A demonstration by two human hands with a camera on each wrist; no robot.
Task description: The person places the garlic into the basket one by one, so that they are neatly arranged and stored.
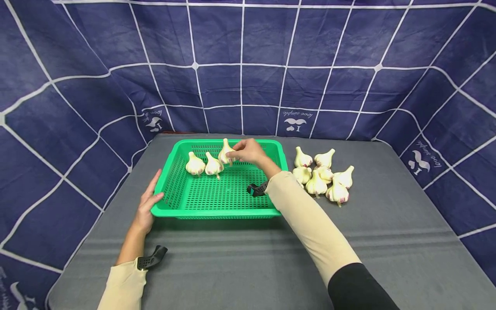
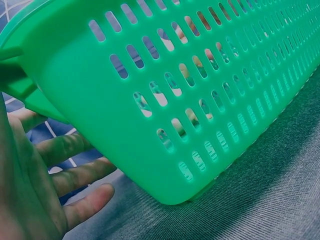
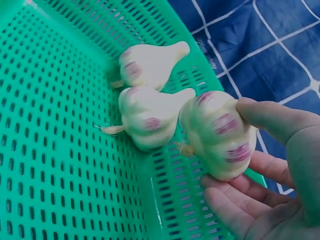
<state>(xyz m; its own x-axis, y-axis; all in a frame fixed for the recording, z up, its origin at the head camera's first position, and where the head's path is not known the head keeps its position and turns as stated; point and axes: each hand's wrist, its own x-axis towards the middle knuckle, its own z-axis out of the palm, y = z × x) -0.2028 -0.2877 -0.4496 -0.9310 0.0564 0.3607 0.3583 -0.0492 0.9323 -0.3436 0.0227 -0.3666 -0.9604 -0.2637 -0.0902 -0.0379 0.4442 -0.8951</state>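
Note:
A green plastic basket (image 1: 217,213) with slotted walls stands on the table. Two garlic bulbs, one at the left (image 1: 195,164) and one beside it (image 1: 213,165), lean against its far wall inside. My right hand (image 1: 249,151) pinches a third garlic bulb (image 3: 220,135) between thumb and fingers, right beside these two. Purple streaks mark its white skin in the right wrist view. At the basket's left end, my left hand (image 1: 146,209) rests against the rim with its fingers extended; the left wrist view shows those fingers (image 2: 82,177) spread beside the outer wall.
To the right of the basket, several garlic bulbs (image 1: 317,183) lie in a group on the grey tabletop (image 1: 387,215). A blue cloth (image 1: 263,86) with white grid lines hangs behind and along both sides. My right forearm crosses the basket's right end.

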